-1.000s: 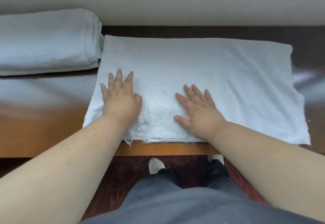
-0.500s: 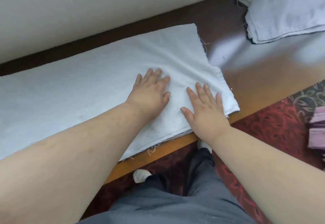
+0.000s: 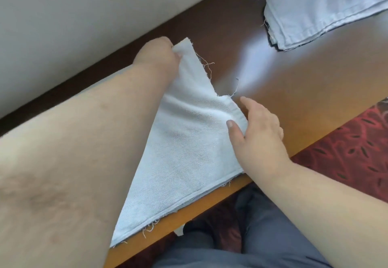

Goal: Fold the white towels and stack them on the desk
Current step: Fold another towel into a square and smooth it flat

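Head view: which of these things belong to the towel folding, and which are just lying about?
Part of the job:
white towel, far corner pinched by left hand, right edge gripped by right hand
desk
pile of cloths at the far right

Lying about:
red patterned carpet
wall

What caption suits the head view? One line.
Both hands, left and right, grip the white towel on the desk.

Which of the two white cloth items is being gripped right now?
The white towel at the desk's near edge, gripped by the left hand and right hand; the folded pile far right lies untouched.
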`<state>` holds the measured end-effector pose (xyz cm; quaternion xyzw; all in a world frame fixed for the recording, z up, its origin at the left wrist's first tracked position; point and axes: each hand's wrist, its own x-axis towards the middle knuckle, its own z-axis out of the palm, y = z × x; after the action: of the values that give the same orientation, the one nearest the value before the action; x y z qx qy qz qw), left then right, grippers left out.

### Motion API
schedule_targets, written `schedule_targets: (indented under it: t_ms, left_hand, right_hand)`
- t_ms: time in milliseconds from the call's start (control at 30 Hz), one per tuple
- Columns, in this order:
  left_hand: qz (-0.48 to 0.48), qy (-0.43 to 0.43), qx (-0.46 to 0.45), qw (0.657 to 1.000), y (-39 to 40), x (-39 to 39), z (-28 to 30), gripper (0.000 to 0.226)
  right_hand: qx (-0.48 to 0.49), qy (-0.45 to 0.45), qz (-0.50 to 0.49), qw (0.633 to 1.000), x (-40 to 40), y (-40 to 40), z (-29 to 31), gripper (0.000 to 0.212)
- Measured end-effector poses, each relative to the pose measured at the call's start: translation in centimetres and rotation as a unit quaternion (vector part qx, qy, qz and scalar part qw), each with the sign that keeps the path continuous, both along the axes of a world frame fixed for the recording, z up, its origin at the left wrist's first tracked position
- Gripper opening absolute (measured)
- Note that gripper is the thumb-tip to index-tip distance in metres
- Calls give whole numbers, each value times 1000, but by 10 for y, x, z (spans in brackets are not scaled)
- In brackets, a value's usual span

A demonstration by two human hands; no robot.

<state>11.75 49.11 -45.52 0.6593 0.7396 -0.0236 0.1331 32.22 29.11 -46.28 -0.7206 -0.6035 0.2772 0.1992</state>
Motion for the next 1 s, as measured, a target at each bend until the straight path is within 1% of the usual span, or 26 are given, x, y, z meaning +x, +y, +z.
schedule_targets:
  t_ms: [33,67,100,167,200,233,300,367,467,500,567,600,633,700,767,800,900,933,1000]
  left_hand:
    - [0,-13,13,1000,2,-2,0,33]
    - [3,-25,26,999,3,-2,1,30]
    - [10,-39,37,998,3,-2,2,29]
    - [23,-58,58,996,8,1,4,33]
    - [27,-60,66,996,12,3,4,35]
    - [34,-62,71,995,18,4,3,37]
    - [49,-72,75,993,27,5,0,40]
    - [54,-104,81,990,29,7,-4,39]
    - [40,-154,76,984,6,15,-3,50]
    - [21,-148,80,985,-10,19,0,50]
    - [-31,-135,69,988,-58,26,9,37]
    - [-62,-141,43,987,-89,31,11,32]
    - [-95,-150,8,984,-125,35,12,32]
    - [-157,-132,-44,978,-198,42,14,43]
    - [-201,-70,-53,976,-245,43,10,53]
    - [-210,-54,-50,975,-256,42,5,49]
    - [-219,-68,-54,972,-254,35,0,13]
    - [-223,-59,-48,972,-252,32,-1,9]
    - [-216,-39,-31,975,-250,28,-3,18]
  right_hand:
    - [-42,-33,9,999,6,10,2,60]
    - [-90,-66,39,993,11,16,3,61]
    - [-137,-83,66,985,14,20,4,57]
    - [-191,-73,93,974,19,25,6,35]
    - [-193,-63,97,974,23,29,6,25]
    - [-187,-54,98,976,26,34,7,20]
    - [-161,-35,91,982,32,46,10,19]
    - [-139,-12,66,988,35,56,13,18]
    - [-186,15,58,981,31,55,16,14]
    - [-211,12,72,975,29,54,19,14]
    - [-254,-7,106,961,26,50,22,20]
    - [-268,-13,114,956,27,47,24,23]
    - [-277,-12,113,954,29,44,25,25]
    - [-272,-1,87,958,35,37,27,25]
    - [-246,2,51,968,39,30,27,24]
    - [-236,-3,39,971,40,27,27,22]
    - [-235,-15,25,972,39,22,26,22]
    - [-236,-16,24,971,39,20,26,23]
    - [-231,-17,24,972,38,18,24,24]
